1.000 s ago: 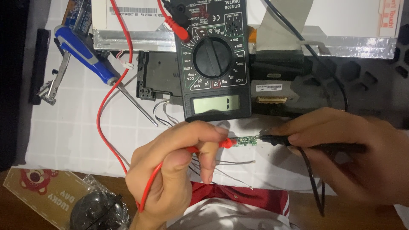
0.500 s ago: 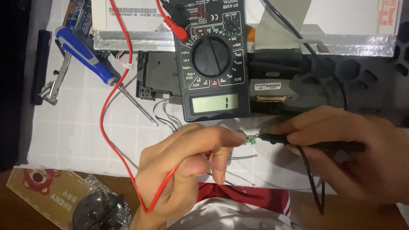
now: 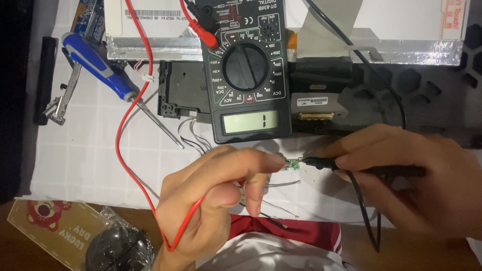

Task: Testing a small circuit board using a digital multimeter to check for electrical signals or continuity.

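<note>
- Two hands meet at a tiny green circuit board (image 3: pixel 290 163), centre of frame, on white cloth (image 3: pixel 90 155).
- Left hand (image 3: pixel 216 200) pinches the red probe lead (image 3: pixel 188 221) against it.
- Right hand (image 3: pixel 406 175) is clamped on the black probe (image 3: pixel 321 162), tip touching the board.
- Black digital multimeter (image 3: pixel 248 70) lies above.

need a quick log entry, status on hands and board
Left hand pinching red probe, tip at small green board. Right hand holding black probe on board. Meter behind, nothing blocking.

Open white sheet (image 3: pixel 85 160) left of left hand (image 3: pixel 216 200) — multimeter (image 3: pixel 248 70) and screwdriver (image 3: pixel 108 75) block beyond.
</note>
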